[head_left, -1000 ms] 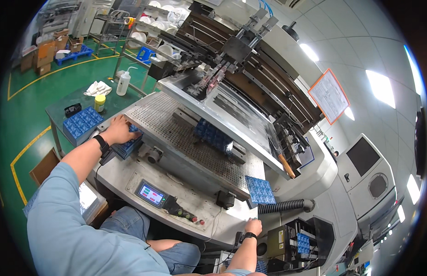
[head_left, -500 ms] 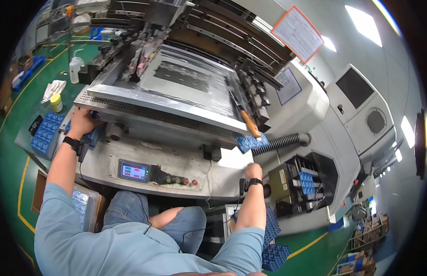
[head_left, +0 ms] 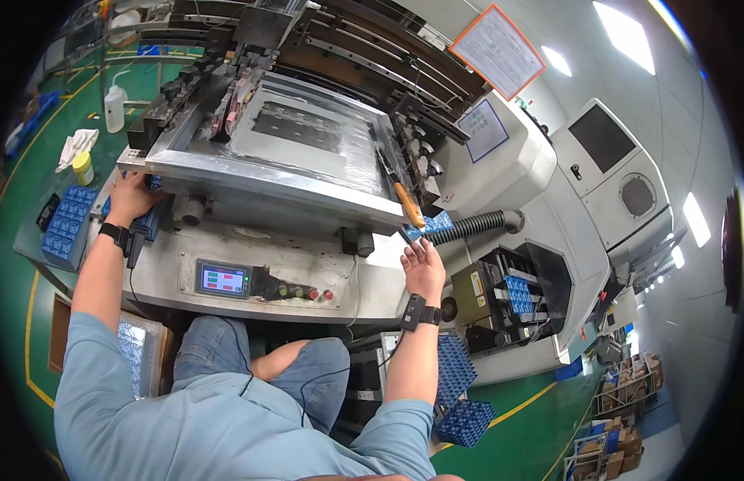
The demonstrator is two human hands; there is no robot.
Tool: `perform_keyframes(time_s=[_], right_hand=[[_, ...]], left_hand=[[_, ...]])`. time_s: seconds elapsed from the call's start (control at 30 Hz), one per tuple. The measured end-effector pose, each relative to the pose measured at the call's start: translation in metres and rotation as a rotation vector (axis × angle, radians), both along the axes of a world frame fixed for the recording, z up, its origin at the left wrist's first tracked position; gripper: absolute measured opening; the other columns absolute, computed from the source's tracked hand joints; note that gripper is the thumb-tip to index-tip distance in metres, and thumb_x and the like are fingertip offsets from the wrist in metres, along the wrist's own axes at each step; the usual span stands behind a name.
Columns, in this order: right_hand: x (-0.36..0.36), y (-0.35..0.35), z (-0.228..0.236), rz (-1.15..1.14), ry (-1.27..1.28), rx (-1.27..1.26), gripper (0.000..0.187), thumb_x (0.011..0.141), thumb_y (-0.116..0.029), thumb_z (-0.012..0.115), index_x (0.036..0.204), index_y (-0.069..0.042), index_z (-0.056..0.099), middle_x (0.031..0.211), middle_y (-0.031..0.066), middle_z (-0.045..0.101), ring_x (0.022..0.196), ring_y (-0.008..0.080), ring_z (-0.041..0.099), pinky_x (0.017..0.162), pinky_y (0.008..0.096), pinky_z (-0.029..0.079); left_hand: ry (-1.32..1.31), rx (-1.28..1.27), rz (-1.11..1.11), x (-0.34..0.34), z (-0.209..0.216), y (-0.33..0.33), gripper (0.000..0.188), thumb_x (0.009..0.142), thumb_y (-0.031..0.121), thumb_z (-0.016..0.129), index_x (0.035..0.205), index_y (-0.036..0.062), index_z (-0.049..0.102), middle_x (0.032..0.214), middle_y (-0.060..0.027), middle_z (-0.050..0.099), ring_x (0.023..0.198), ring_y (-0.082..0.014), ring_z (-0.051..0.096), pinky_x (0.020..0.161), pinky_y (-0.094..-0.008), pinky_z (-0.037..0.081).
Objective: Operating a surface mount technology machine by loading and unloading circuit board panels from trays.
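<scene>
My left hand (head_left: 130,198) reaches to the left end of the screen-printing machine, its fingers curled round the edge of a blue patterned panel (head_left: 155,182); the machine's edge partly hides it. Below that hand lies a stack of blue patterned panels (head_left: 146,225). My right hand (head_left: 424,272) is raised at the machine's right corner, palm up, fingers apart and holding nothing. Just above its fingertips, a blue patterned sheet (head_left: 437,224) sticks out from under the metal screen frame (head_left: 276,181). A spatula with a wooden handle (head_left: 409,206) rests on the frame's right side.
A small touch screen (head_left: 222,278) and buttons sit on the machine's front. At left stand a blue panel stack (head_left: 70,228), a yellow-lidded jar (head_left: 82,168) and a white squeeze bottle (head_left: 114,107). A black ribbed hose (head_left: 476,226) and a panel rack (head_left: 519,294) are at right.
My right hand has risen from the machine's right corner and its closed fingers have spread. The left hand stays by the panels at the left end. The whole view has shifted slightly.
</scene>
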State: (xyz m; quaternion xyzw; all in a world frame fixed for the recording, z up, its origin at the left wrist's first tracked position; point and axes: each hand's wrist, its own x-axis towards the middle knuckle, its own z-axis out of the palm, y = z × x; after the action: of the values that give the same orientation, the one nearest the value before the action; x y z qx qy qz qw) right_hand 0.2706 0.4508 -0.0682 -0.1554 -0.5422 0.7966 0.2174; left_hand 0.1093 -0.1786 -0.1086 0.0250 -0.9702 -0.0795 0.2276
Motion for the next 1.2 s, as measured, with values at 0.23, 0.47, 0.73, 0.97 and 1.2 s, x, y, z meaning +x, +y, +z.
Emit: perform_keyframes(time_s=[0.23, 0.47, 0.73, 0.97, 1.2], right_hand=[[-0.014, -0.028, 0.021, 0.075, 0.128, -0.164, 0.019, 0.102, -0.024, 0.056, 0.101, -0.005, 0.062, 0.091, 0.0060, 0.067, 0.083, 0.0197, 0.064, 0.073, 0.0350, 0.053], [-0.017, -0.027, 0.022, -0.009, 0.060, -0.140, 0.018, 0.101, -0.023, 0.058, 0.095, -0.006, 0.059, 0.085, 0.0025, 0.062, 0.076, 0.0176, 0.059, 0.069, 0.0316, 0.050], [0.032, -0.002, 0.028, -0.098, 0.061, -0.075, 0.014, 0.099, -0.021, 0.060, 0.091, -0.010, 0.058, 0.082, -0.0004, 0.057, 0.072, 0.0143, 0.055, 0.063, 0.0287, 0.045], [0.191, 0.063, 0.027, -0.389, -0.019, 0.196, 0.014, 0.098, -0.016, 0.061, 0.088, -0.007, 0.056, 0.071, -0.0003, 0.053, 0.061, 0.0130, 0.053, 0.054, 0.0278, 0.044], [0.377, 0.098, 0.046, -0.739, -0.456, 0.524, 0.011, 0.096, -0.009, 0.060, 0.086, -0.004, 0.059, 0.066, 0.0006, 0.055, 0.053, 0.0108, 0.053, 0.048, 0.0263, 0.042]], left_hand=[[-0.086, 0.043, 0.036, 0.008, 0.016, 0.009, 0.068, 0.072, 0.045, 0.082, 0.131, 0.0189, 0.060, 0.136, -0.0115, 0.060, 0.127, -0.0407, 0.051, 0.100, -0.0585, 0.044], [-0.182, 0.042, 0.059, 0.011, 0.027, 0.014, 0.073, 0.073, 0.053, 0.079, 0.136, 0.0203, 0.058, 0.140, -0.0109, 0.057, 0.130, -0.0412, 0.049, 0.103, -0.0579, 0.042], [-0.070, 0.076, 0.055, 0.019, 0.022, 0.010, 0.064, 0.074, 0.041, 0.081, 0.130, 0.0164, 0.062, 0.134, -0.0140, 0.060, 0.128, -0.0408, 0.051, 0.102, -0.0582, 0.043], [0.177, 0.022, -0.272, -0.066, -0.076, -0.061, 0.049, 0.080, 0.026, 0.077, 0.125, 0.0163, 0.062, 0.109, -0.0181, 0.069, 0.098, -0.0429, 0.064, 0.080, -0.0517, 0.053], [0.007, -0.278, -0.296, -0.136, -0.124, -0.138, 0.036, 0.087, 0.024, 0.069, 0.122, 0.0153, 0.063, 0.105, -0.0204, 0.069, 0.098, -0.0435, 0.064, 0.077, -0.0523, 0.054]])
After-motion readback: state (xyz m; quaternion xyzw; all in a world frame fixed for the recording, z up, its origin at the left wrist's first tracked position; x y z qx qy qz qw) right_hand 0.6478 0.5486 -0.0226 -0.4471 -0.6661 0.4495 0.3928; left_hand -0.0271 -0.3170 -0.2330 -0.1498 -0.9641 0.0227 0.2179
